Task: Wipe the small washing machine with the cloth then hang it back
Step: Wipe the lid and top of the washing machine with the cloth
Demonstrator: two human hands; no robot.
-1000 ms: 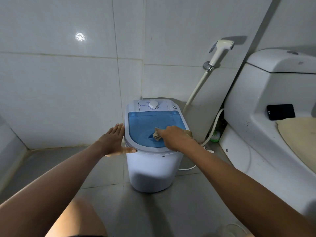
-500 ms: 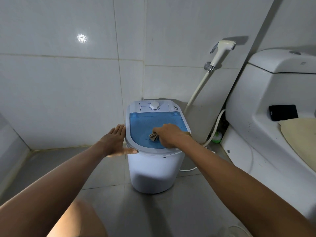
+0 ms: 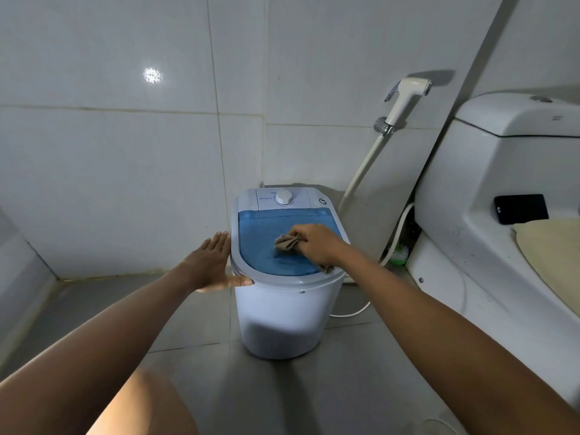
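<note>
A small white washing machine (image 3: 284, 318) with a blue see-through lid (image 3: 260, 243) and a white dial stands on the floor in the wall corner. My right hand (image 3: 317, 244) grips a bunched beige cloth (image 3: 286, 243) and presses it on the middle of the blue lid. A corner of the cloth sticks out under the wrist near the lid's front right rim. My left hand (image 3: 212, 262) lies flat against the machine's left side, fingers straight, thumb along the front rim.
A white toilet (image 3: 502, 189) fills the right side, with a black phone (image 3: 521, 208) and a beige seat cover on it. A bidet sprayer (image 3: 405, 98) and hose hang on the wall behind the machine. A white cord runs on the grey tiled floor.
My right hand has slid the cloth leftward across the blue lid, from its right part to the middle. The left hand has stayed against the machine's side.
</note>
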